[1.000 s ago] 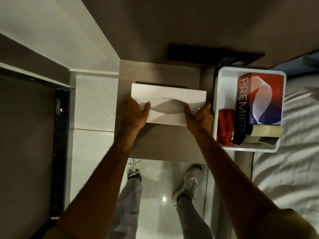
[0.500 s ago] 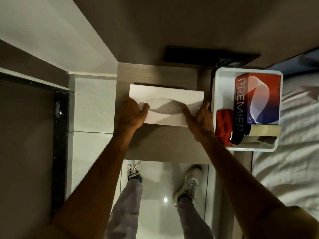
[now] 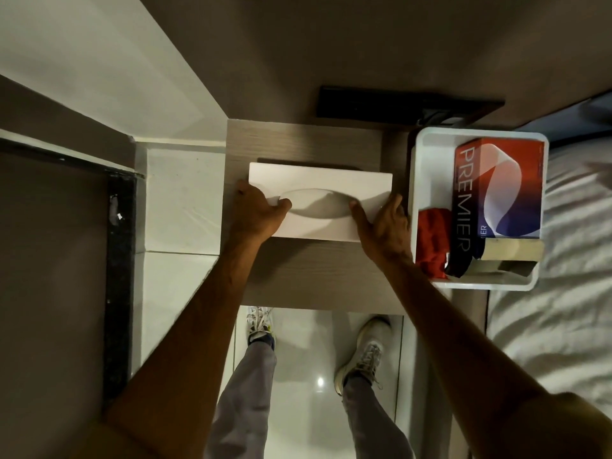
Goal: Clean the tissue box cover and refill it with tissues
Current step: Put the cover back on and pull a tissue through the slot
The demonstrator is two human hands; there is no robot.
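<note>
While the bed (image 3: 563,260) fills the right edge and pale floor tiles (image 3: 178,200) the left, a wood-grain bench (image 3: 314,276) sits between them and carries the work. On its right end rests a white tray (image 3: 427,150) holding a red-and-blue PREMIER tissue box (image 3: 503,187), a red cloth (image 3: 430,246) and an opened cardboard piece (image 3: 510,253). Left of the tray, near the middle of the bench, lies the tissue box cover (image 3: 318,180), white and flat-topped, with an oval slot that looks dark and empty. The left hand (image 3: 255,213) clasps its near left corner, thumb on top at the slot's edge, the other fingers hidden under the side. The right hand (image 3: 381,223) clasps the near right corner likewise. Judging from this, the task looks barely begun: the cloth lies unused, the refill waits in the tray, and wiping and filling remain.
</note>
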